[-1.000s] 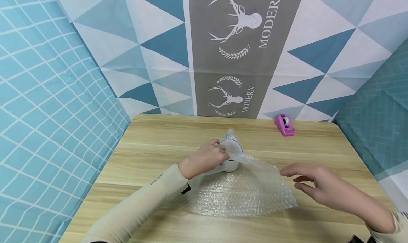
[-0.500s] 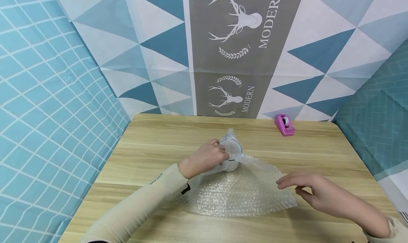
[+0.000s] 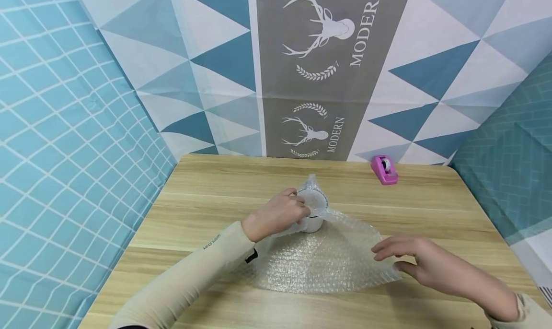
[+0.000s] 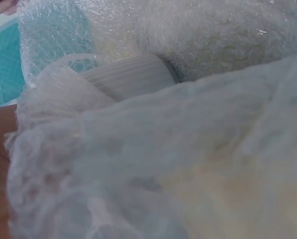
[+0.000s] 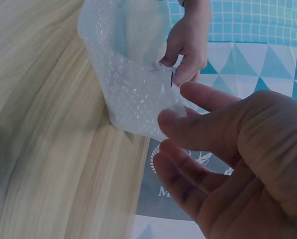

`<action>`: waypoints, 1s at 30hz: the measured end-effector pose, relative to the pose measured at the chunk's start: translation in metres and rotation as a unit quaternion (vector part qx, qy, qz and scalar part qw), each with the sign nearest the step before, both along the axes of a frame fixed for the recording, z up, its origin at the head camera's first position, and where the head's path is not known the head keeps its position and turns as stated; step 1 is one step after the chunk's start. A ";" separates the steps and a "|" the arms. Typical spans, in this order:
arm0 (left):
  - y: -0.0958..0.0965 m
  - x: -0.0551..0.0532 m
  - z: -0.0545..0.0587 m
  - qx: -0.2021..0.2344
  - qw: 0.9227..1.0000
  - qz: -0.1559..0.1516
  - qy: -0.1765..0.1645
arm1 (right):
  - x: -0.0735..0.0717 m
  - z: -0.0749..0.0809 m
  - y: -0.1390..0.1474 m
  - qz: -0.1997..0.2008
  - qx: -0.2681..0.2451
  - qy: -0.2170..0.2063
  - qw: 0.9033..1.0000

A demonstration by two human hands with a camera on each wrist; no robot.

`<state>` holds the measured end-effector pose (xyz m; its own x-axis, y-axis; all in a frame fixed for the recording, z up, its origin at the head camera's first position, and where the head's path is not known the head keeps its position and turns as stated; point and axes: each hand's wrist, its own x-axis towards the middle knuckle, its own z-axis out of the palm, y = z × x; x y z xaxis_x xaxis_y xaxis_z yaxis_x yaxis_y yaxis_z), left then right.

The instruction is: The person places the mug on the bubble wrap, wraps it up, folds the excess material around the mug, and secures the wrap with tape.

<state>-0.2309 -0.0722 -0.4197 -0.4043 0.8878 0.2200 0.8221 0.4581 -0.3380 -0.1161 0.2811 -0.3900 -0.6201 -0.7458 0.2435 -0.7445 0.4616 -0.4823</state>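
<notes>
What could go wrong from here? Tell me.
The left hand pinches the bubble wrap by the white cup; if it slips, the wrap might spring loose. A hard pull by the right hand, at the wrap's edge, could drag the cup. The tape dispenser sits farther back, so reaching for it may loosen things.

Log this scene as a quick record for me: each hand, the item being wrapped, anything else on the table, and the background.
Left hand: holding bubble wrap against the container's top
Right hand: at the wrap's right edge, thumb and fingers apart
Item: white cylindrical container, partly covered
Also on table: pink tape dispenser, far right
Background: patterned cloth with stag heads, "MODERN"
</notes>
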 end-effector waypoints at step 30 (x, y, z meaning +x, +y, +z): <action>0.000 -0.001 0.001 0.004 1.000 -0.010 0.012 | -0.022 0.036 -0.035 -0.032 -0.053 0.041 0.997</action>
<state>-0.2317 -0.0718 -0.4190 -0.3810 0.8937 0.2368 0.8232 0.4445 -0.3531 -0.1383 0.2459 -0.3536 -0.6402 -0.6730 0.3704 -0.7543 0.4595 -0.4689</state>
